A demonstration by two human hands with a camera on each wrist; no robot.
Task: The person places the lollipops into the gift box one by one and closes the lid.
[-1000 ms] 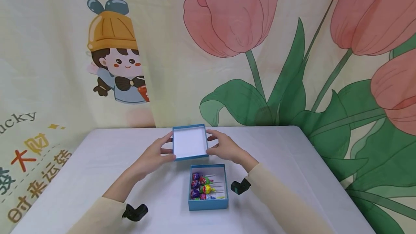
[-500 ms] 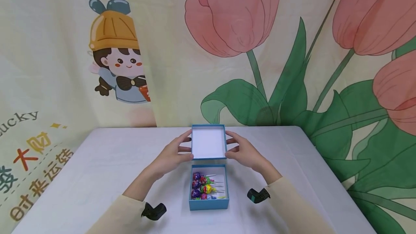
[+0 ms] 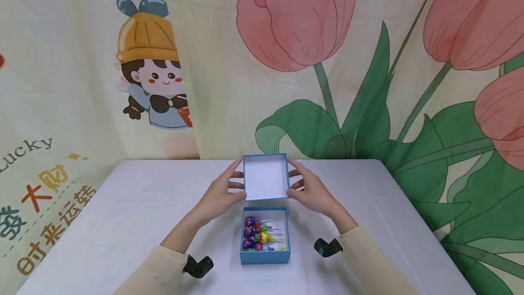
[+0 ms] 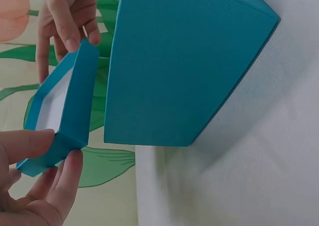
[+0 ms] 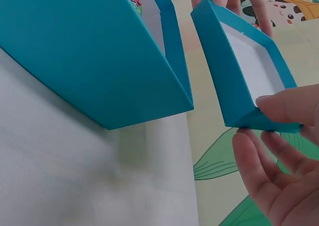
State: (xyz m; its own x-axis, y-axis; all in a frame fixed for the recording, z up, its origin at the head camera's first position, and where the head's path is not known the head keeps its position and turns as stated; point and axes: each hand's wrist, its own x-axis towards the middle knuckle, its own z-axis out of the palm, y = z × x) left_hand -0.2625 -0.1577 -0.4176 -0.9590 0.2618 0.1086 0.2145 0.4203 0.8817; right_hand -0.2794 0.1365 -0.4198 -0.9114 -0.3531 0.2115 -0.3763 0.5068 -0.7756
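Note:
A blue box lid (image 3: 266,177) with a white inside is held up behind the box, its hollow side facing me. My left hand (image 3: 221,195) grips its left edge, thumb at the lower corner and fingers along the outside, as the left wrist view also shows. On the opposite edge my right hand (image 3: 313,192) pinches the lid in the same way. Nearer to me the blue box (image 3: 265,257) stands uncovered on the table. Several wrapped lollipops (image 3: 262,237) lie in it, heads to the left and white sticks to the right. Lid and box are apart.
A white cloth covers the table (image 3: 163,199). Behind it hangs a printed curtain (image 3: 221,81) with tulips and a cartoon figure. Black wrist cameras (image 3: 198,267) sit at both sleeves.
Both hands have carried the lid to the right, from behind and left of the box to straight behind it. It is now less tilted sideways. The box stays in place.

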